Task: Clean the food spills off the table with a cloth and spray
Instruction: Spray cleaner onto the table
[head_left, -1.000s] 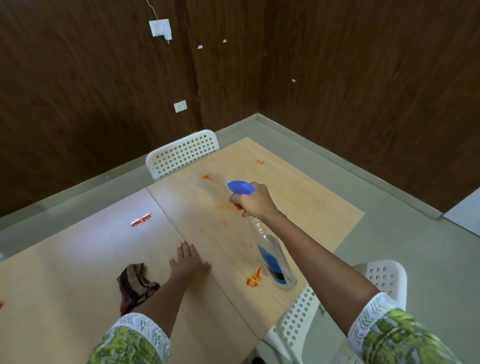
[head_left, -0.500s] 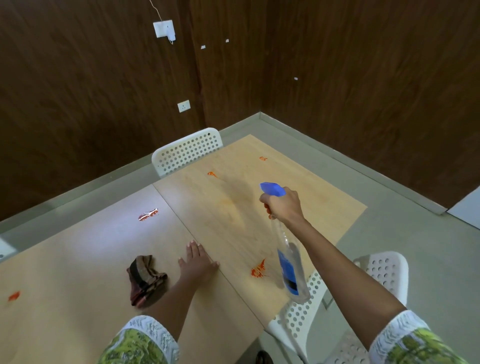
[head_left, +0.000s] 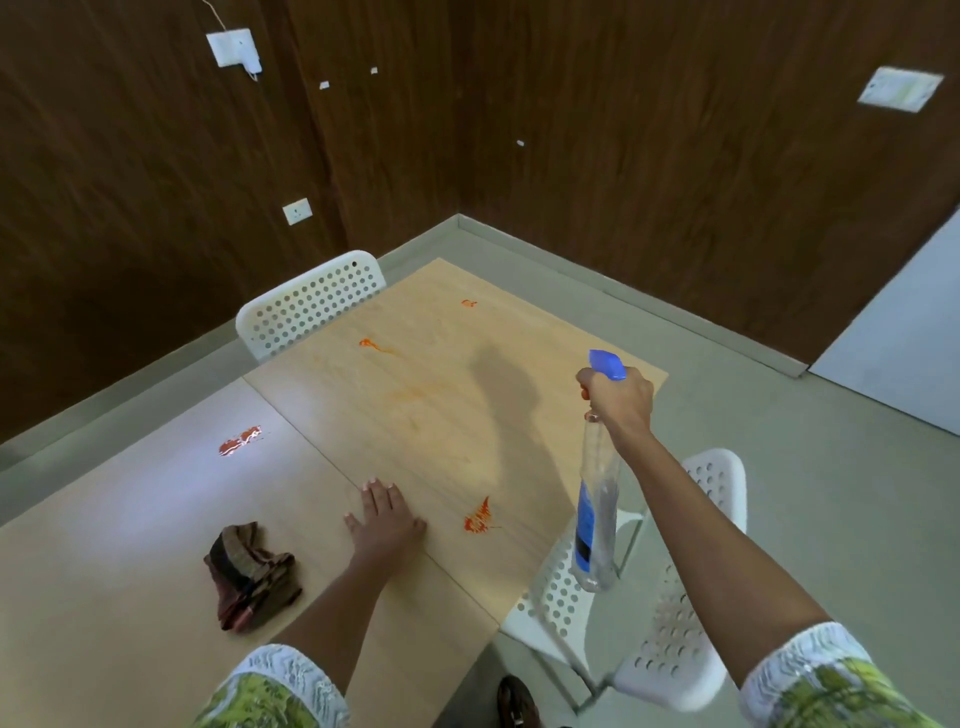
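Green patterned sleeves (head_left: 270, 691) are showing at the near edge, both arms reaching out over the table (head_left: 130, 571). The cloth (head_left: 249, 577), brown and crumpled, is lying on the table just left of the left hand (head_left: 384, 522), not touching it. That hand is resting flat on the table, fingers straight and close together. A red spill (head_left: 479, 517) is sitting on the table just right of this hand. The right hand (head_left: 618, 400) is gripping the neck of the spray bottle (head_left: 595, 519), holding it in the air above the table's right edge, blue nozzle pointing left. A white chair (head_left: 670, 639) is standing beneath the bottle. Farther along the table more spills are showing: one red (head_left: 240, 440) on the left, a faint orange smear (head_left: 410, 395) mid-table, two small spots (head_left: 370, 343) beyond. A second chair (head_left: 311, 301) is standing at the table's far side.
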